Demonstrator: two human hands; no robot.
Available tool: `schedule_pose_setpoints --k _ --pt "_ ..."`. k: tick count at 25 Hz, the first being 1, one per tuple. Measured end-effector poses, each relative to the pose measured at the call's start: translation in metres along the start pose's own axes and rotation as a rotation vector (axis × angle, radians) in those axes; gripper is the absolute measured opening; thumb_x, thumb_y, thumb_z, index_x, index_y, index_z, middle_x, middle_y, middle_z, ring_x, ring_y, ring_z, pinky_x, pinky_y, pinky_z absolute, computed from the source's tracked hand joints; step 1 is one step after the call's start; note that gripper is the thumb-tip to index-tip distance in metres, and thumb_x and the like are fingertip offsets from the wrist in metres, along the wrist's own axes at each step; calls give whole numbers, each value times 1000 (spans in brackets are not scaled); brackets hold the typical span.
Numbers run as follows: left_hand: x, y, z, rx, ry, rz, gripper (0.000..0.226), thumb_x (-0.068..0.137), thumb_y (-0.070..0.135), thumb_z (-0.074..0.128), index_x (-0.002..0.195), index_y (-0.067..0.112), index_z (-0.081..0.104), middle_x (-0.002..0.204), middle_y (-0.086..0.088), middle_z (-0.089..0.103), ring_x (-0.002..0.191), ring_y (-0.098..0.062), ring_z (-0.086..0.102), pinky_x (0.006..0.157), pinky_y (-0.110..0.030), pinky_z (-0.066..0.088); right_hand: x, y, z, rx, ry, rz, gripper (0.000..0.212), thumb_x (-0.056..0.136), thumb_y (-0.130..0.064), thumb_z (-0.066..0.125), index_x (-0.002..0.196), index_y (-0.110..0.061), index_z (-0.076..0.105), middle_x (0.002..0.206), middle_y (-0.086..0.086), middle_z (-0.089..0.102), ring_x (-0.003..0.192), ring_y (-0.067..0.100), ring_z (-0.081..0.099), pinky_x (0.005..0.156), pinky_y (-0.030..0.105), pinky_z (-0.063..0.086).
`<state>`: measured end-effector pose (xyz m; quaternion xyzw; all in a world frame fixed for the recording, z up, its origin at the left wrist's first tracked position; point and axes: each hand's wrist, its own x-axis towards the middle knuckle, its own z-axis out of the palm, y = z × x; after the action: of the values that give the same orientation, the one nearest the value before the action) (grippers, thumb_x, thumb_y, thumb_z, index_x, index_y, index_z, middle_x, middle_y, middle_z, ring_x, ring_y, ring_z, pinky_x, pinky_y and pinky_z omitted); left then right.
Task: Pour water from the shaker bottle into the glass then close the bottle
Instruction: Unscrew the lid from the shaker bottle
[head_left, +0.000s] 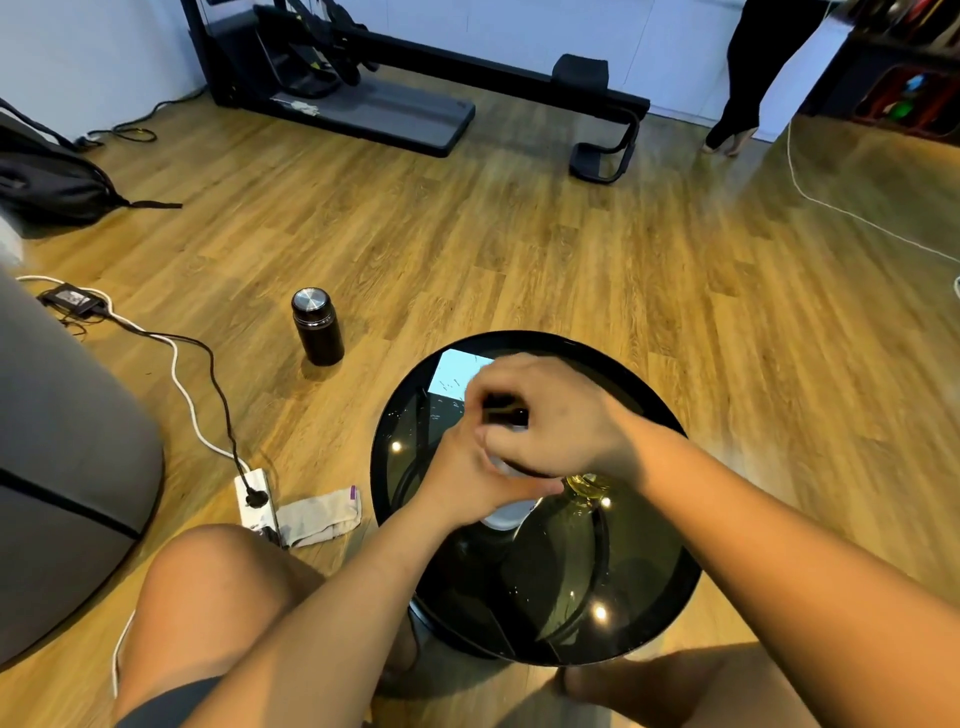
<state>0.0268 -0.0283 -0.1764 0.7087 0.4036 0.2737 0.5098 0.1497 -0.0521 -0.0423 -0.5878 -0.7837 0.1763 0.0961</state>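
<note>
The shaker bottle (506, 512) stands on the round black glass table (670, 613), mostly hidden by both hands; only its pale lower body and a bit of dark lid show. My left hand (467, 480) wraps around the bottle's body. My right hand (545, 415) sits on top, fingers closed on the black lid (503, 408). The glass (587, 486), a clear yellowish one, stands just right of the bottle, partly under my right wrist. How full it is cannot be made out.
A pale blue card (457, 374) lies at the table's far edge. On the wooden floor stand a black flask (317, 327), a power strip (254, 501) with cables, and a cloth (322, 517). A grey seat is at left, exercise equipment and a standing person at the back.
</note>
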Motion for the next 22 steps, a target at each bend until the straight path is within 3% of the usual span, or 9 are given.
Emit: schedule_pose_setpoints --k 2,4,7,9,11,14,18,20,22 --pt "0 -1 -1 -24 3 -33 100 54 53 98 137 21 51 117 11 71 113 -6 67 96 -31 57 1 4 -5 -180 1 227 65 84 -72 31 134 -34 49 131 1 58 123 27 52 97 45 44" --pt "-1 0 -1 -4 -3 -52 105 49 61 95 136 26 48 120 9 70 114 -6 66 97 -32 56 0 3 0 -385 -83 423 74 85 -79 20 135 -30 43 126 7 57 118 35 54 93 45 43" --pt "-3 5 0 12 -7 -55 105 44 65 85 134 42 35 109 23 63 97 12 63 78 -8 51 -4 -9 5 -374 -149 147 70 84 -79 23 123 -30 55 125 2 60 119 27 51 111 54 23" --pt "-4 9 0 23 3 -34 92 48 64 83 123 55 31 105 27 59 95 12 61 74 -5 46 -6 -11 -7 -174 -125 -4 63 85 -76 28 108 -29 63 112 -5 65 114 16 54 117 55 9" --pt "-4 7 -1 3 10 -35 91 51 59 91 122 56 34 114 22 64 108 5 64 83 -10 48 -1 0 -16 -206 -25 99 64 87 -74 28 121 -30 58 120 0 62 116 24 54 109 51 29" --pt "-5 3 -1 -24 26 -17 85 49 58 93 113 62 38 113 18 68 106 7 64 84 -14 52 1 8 -15 -328 -120 317 65 85 -72 38 134 -30 44 121 9 55 109 34 56 90 44 47" --pt "-2 2 1 -51 21 5 93 55 47 98 131 40 45 120 13 69 113 -3 66 94 -33 56 1 4 -23 56 -87 44 59 78 -72 47 121 -31 55 116 -5 62 109 14 58 95 39 47" --pt "-3 5 0 -56 34 -4 91 54 49 97 128 45 44 122 17 66 114 0 64 95 -33 57 4 13 -26 -133 -63 109 69 81 -75 37 132 -30 51 124 0 60 118 23 54 100 44 44" --pt "-5 6 0 -60 34 -12 93 52 53 95 128 45 43 122 17 65 113 -3 64 95 -36 57 3 12 -24 -238 -148 199 64 84 -73 33 125 -28 55 120 4 59 114 27 55 98 45 45"
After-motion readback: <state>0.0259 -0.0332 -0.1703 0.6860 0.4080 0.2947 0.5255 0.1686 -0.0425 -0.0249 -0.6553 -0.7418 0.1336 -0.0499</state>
